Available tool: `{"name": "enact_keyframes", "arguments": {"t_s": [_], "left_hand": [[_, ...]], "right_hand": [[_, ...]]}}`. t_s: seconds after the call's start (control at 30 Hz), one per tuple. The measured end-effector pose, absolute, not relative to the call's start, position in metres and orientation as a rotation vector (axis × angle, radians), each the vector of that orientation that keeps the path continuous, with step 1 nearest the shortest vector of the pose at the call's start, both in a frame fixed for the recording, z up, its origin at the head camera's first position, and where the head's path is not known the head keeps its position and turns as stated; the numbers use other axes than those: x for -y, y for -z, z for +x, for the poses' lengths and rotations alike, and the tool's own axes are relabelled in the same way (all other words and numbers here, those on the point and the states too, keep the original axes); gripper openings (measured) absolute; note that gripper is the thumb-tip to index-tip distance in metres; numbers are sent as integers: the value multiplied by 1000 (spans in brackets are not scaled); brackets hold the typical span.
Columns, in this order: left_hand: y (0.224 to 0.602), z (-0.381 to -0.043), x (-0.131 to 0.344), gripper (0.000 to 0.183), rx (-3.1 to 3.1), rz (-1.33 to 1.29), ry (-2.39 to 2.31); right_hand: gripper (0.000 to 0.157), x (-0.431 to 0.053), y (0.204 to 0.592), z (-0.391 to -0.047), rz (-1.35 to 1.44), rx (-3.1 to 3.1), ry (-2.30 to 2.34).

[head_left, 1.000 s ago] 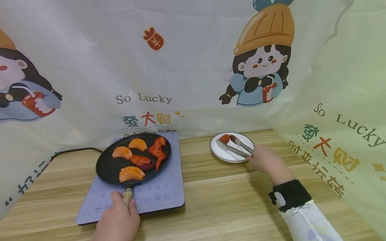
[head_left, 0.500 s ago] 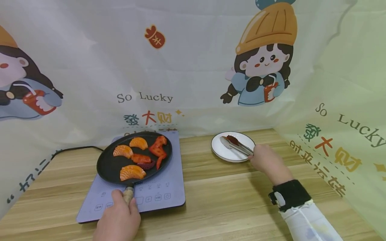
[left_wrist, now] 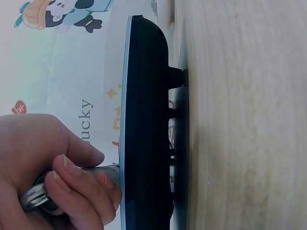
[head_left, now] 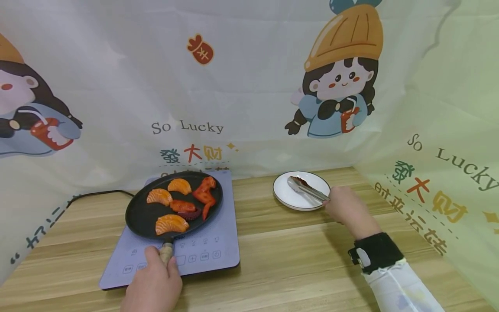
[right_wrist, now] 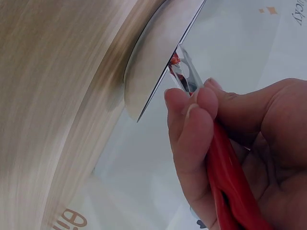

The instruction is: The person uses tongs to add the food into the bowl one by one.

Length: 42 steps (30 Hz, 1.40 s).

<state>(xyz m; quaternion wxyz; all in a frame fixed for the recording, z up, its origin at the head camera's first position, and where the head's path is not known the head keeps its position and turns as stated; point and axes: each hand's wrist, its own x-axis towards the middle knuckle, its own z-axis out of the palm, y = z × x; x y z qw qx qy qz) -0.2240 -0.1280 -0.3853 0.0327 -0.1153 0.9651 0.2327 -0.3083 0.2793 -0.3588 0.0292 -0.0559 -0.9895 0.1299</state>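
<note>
My left hand (head_left: pixel 153 284) grips the wooden handle (head_left: pixel 166 252) of a round black frying pan (head_left: pixel 139 219). Inside the pan lie three orange salmon slices (head_left: pixel 171 224), a red chicken wing (head_left: pixel 204 193) and a red octopus tentacle piece (head_left: pixel 183 206) with dark suckers. At the right, my right hand (head_left: pixel 347 210) holds metal tongs (head_left: pixel 312 192) over a white plate (head_left: pixel 283 197). Their red handles (right_wrist: pixel 230 177) show in the right wrist view, fingers curled round them. Between the tong tips is a dark reddish food piece (head_left: pixel 303 181), mostly covered by the tongs.
Beneath the pan is a flat lavender induction cooker (head_left: pixel 218 229) with touch keys. Its black cord (head_left: pixel 101 191) runs left along the wooden table (head_left: pixel 280 264). A printed cloth (head_left: pixel 249 86) hangs behind the table and along its sides.
The tongs' tips have come together on the food piece on the plate and shifted slightly right. My left hand and the pan have stayed put.
</note>
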Motion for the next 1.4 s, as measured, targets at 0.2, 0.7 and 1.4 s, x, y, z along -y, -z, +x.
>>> {"name": "enact_keyframes", "arguments": {"t_s": [0.2, 0.7, 1.4], "left_hand": [[386, -224, 128, 44, -2972, -350, -722], [385, -224, 128, 43, -2978, -344, -728], [384, -223, 128, 44, -2978, -337, -723]], "right_hand": [[23, -281, 358, -308, -194, 3051, -409], [27, -284, 358, -309, -195, 3061, -423], [32, -288, 349, -309, -106, 2966, -652]]}}
